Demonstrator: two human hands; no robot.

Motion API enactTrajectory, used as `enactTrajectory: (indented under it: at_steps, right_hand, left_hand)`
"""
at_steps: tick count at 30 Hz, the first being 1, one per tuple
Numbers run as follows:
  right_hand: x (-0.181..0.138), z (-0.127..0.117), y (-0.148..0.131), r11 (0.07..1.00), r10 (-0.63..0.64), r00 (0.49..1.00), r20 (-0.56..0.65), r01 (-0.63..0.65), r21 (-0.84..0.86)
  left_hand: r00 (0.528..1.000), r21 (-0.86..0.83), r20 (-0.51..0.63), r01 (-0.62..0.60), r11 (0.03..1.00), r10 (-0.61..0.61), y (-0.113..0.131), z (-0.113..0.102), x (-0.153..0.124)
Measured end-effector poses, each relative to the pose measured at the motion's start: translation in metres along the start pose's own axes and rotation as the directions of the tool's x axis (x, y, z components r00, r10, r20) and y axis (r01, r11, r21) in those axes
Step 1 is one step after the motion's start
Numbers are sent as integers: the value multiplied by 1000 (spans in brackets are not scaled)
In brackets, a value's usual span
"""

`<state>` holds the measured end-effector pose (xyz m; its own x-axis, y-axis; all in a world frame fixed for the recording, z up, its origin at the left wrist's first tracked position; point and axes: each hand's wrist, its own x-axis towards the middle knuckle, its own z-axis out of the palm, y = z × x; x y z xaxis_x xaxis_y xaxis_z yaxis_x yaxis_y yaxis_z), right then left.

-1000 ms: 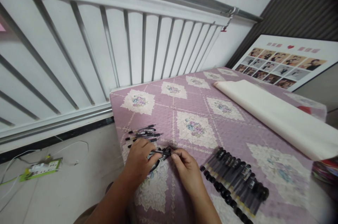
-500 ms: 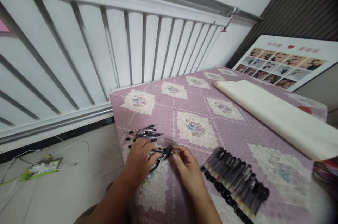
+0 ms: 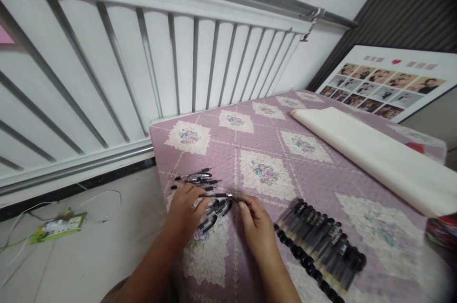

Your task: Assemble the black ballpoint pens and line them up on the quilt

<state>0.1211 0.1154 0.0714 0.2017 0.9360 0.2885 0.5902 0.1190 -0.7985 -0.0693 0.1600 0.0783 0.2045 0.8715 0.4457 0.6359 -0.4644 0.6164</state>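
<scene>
My left hand [image 3: 185, 212] and my right hand [image 3: 257, 227] meet over a pink quilted cloth [image 3: 314, 176] with flower squares. Between them they pinch one thin black pen [image 3: 217, 195], held level just above the cloth, the left fingers on its left half and the right fingertips at its right end. Under it lies a small heap of several black pens [image 3: 214, 213]. More loose pens [image 3: 195, 180] lie just beyond my left hand. To the right of my right hand, several black pen caps or barrels [image 3: 319, 246] lie side by side in a slanted row.
A white slatted rail [image 3: 150, 69] stands behind the table's far edge. A cream roll of paper [image 3: 371, 155] lies across the right side, with a photo board [image 3: 389, 86] leaning behind it. On the floor at left lie a green power strip [image 3: 57, 227] and white cables.
The pen has been drawn up out of the heap and now lies level between both hands. My right hand slid slightly right and away from the heap.
</scene>
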Motion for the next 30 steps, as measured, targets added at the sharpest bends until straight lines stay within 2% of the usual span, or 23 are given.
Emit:
enactTrajectory:
  at_steps: [4, 7, 13, 21, 23, 26, 30]
  right_hand:
    - [1, 6, 5, 970, -192, 977, 89, 203, -137]
    - [0, 10, 5, 937, -244, 955, 168, 277, -214]
    - [-3, 9, -2, 900, -161, 953, 257, 249, -359]
    - [-6, 4, -3, 877, -47, 976, 213, 142, -460]
    - [-6, 3, -4, 902, -47, 976, 210, 132, -411]
    - [-4, -2, -5, 974, -49, 987, 153, 81, -209]
    - [-3, -7, -3, 996, 90, 996, -12, -90, 23]
  left_hand:
    - [998, -39, -48, 40, 998, -42, -9, -2, 1]
    - [998, -55, -48, 45, 997, -48, -10, -3, 1]
    - [998, -60, -50, 37, 997, -40, -8, -1, 2]
    - [999, -36, -32, 41, 999, -42, -6, 0, 2]
    - [999, -32, -34, 33, 999, -34, -6, 1, 1]
    - [1000, -21, -26, 13, 1000, -13, -7, 3, 0]
    - [1000, 1, 3, 4, 1000, -4, -7, 4, -1]
